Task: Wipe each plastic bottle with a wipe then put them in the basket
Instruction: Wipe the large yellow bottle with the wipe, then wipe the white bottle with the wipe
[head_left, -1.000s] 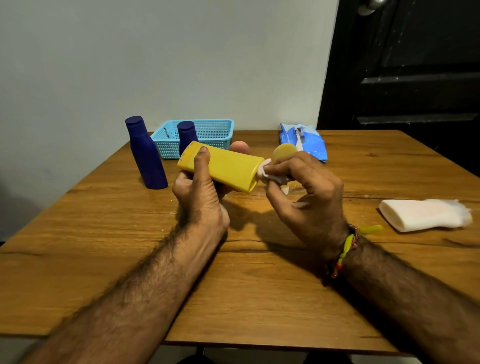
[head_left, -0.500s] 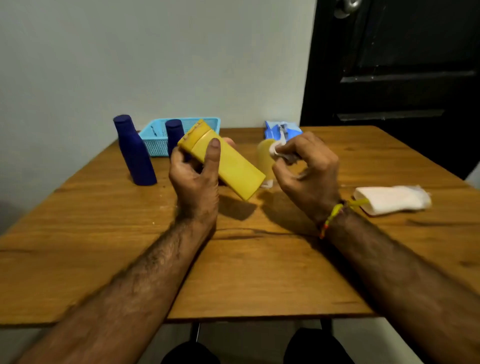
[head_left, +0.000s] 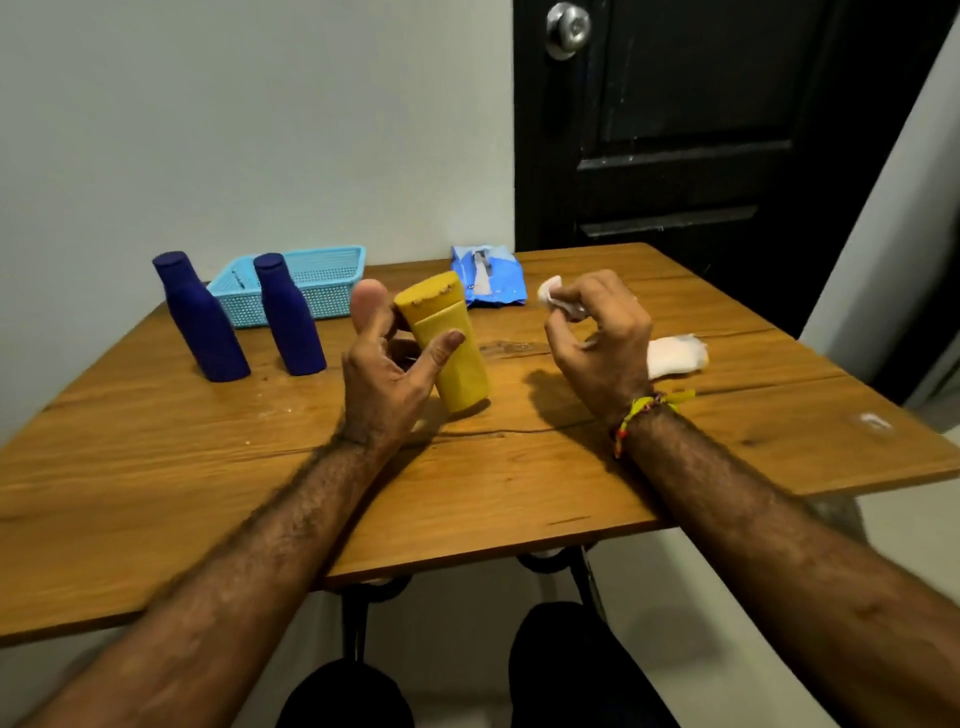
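My left hand (head_left: 387, 371) holds a yellow plastic bottle (head_left: 451, 343) nearly upright, its lower end close to the table; thumb and fingers curl round its sides. My right hand (head_left: 602, 338) is apart from it to the right and pinches a crumpled white wipe (head_left: 558, 299). Two dark blue bottles (head_left: 200, 322) (head_left: 288, 319) stand at the back left, in front of a light blue mesh basket (head_left: 332, 280).
A blue wipes pack (head_left: 488, 278) lies behind the yellow bottle. A folded white cloth (head_left: 675, 355) rests on the wooden table (head_left: 519, 467) behind my right hand. A black door stands beyond the table's far right corner.
The yellow bottle has turned from lying slanted to nearly upright in my left hand. My right hand with the wipe has pulled away from it to the right.
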